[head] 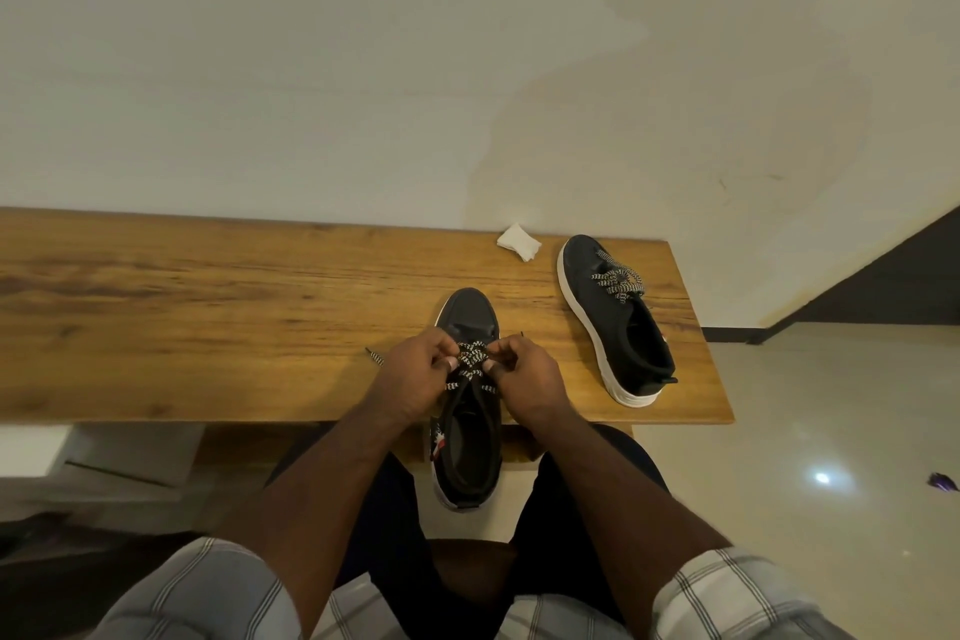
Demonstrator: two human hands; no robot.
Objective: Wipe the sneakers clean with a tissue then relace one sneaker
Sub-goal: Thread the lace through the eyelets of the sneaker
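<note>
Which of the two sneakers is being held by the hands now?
The near sneaker, jutting over the table edge; both hands pinch its laces. The far sneaker lies untouched to the right, beside the tissue.

A long wooden desk (208,307) runs along the pale wall. Near its right end lies a laced dark sneaker (615,317) with a white sole, toe toward the wall. Just left of that toe sits a crumpled white tissue (518,242). A second dark sneaker (467,379) overhangs the near edge, its speckled lace tip (373,355) lying on the wood.
</note>
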